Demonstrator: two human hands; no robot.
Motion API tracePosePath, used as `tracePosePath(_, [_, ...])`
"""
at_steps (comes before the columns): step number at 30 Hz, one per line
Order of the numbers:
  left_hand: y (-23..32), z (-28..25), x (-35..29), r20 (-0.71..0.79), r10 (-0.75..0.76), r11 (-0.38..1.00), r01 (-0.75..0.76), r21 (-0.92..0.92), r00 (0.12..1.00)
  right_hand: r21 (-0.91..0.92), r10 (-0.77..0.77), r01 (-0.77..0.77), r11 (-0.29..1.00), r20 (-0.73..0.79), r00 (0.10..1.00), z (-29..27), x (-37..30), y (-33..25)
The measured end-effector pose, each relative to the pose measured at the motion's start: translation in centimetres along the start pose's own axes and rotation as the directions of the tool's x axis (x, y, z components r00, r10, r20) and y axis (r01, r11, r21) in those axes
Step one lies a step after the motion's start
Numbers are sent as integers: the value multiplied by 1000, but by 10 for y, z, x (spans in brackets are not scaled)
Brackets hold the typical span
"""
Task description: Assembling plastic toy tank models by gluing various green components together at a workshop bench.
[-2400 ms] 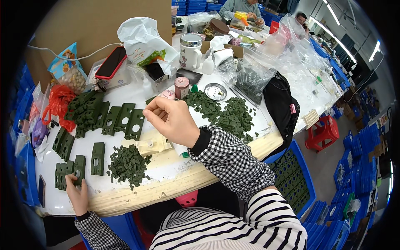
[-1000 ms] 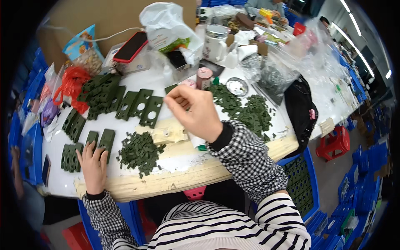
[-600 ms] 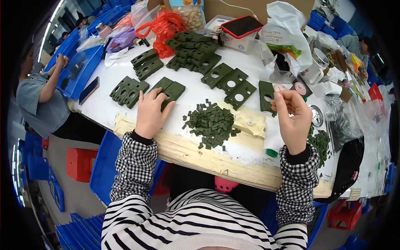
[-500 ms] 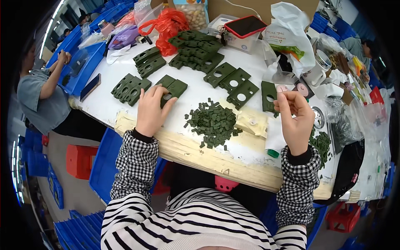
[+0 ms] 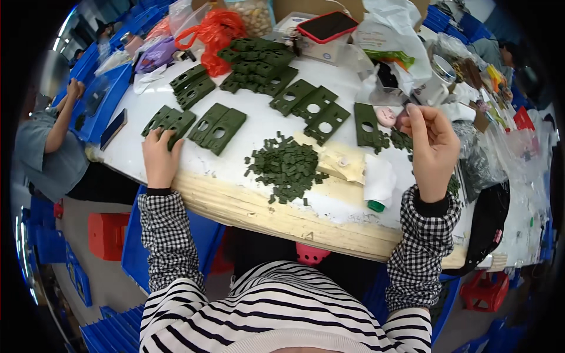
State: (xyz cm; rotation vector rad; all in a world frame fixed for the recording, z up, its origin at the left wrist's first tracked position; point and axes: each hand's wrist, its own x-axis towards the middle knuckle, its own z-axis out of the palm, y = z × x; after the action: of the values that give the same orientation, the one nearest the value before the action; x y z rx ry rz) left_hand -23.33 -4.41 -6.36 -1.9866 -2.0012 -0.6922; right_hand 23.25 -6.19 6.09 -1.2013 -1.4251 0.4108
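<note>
Two bare hands are over the worktop (image 5: 220, 170). The left hand (image 5: 160, 162) has its grip loosely spread, fingers touching the near side of a green plate cluster (image 5: 175, 122). Between the hands lies a heap of small green pieces (image 5: 283, 170). The right hand (image 5: 434, 150) is raised, grip narrow; whether it holds anything, I cannot tell. Farther, stacked plates (image 5: 259, 65) lie near a red bag (image 5: 223, 32).
</note>
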Motion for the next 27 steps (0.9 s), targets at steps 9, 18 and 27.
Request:
tracePosePath(9, [54, -50, 12, -48, 18, 940, -34, -340, 999, -596, 119, 14, 803, 184, 976, -49, 20, 29])
tracePosePath(18, [205, -76, 61, -193, 328, 565, -355, -745, 925, -732, 266, 116, 671, 383, 885, -40, 15, 66])
tracePosePath(27, [239, -18, 56, -173, 504, 391, -403, -828, 846, -755, 289, 113, 646, 379, 879, -37, 13, 82])
